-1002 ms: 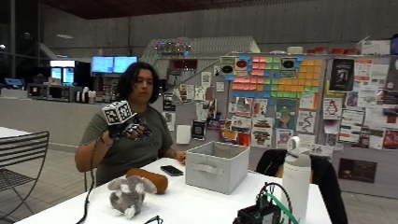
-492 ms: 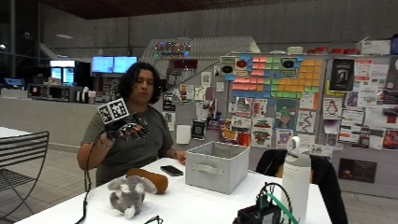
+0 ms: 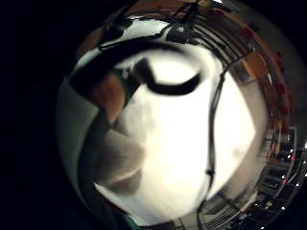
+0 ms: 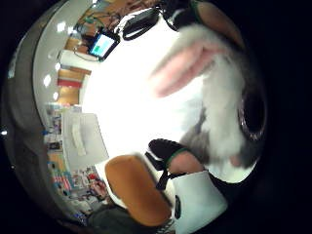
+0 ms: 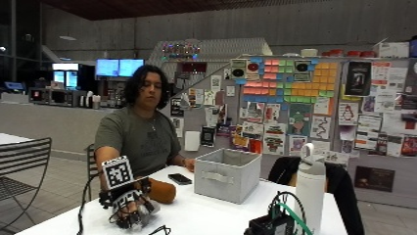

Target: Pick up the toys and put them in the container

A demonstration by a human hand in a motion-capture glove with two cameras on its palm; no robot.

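White desk (image 5: 215,215) carries our grey fabric bin (image 5: 226,174), standing open-topped for drop-ins. Our gloved right hand (image 5: 127,208) sits low on the grey stuffed rabbit (image 4: 219,112) at the desk's near edge, fingers curled onto it for lifting; a brown plush (image 5: 159,190) waits beside.

A black phone (image 5: 179,178) is lying flat on the white table (image 5: 215,215), near its far edge. A tall white bottle (image 5: 310,188) with a loop handle is standing upright toward the table's other end, and just beside it a dark device with green and black cables (image 5: 277,223) is sitting at the near edge; what it is stays hard to tell. A black metal chair (image 5: 23,169) is standing off to the side on the floor.
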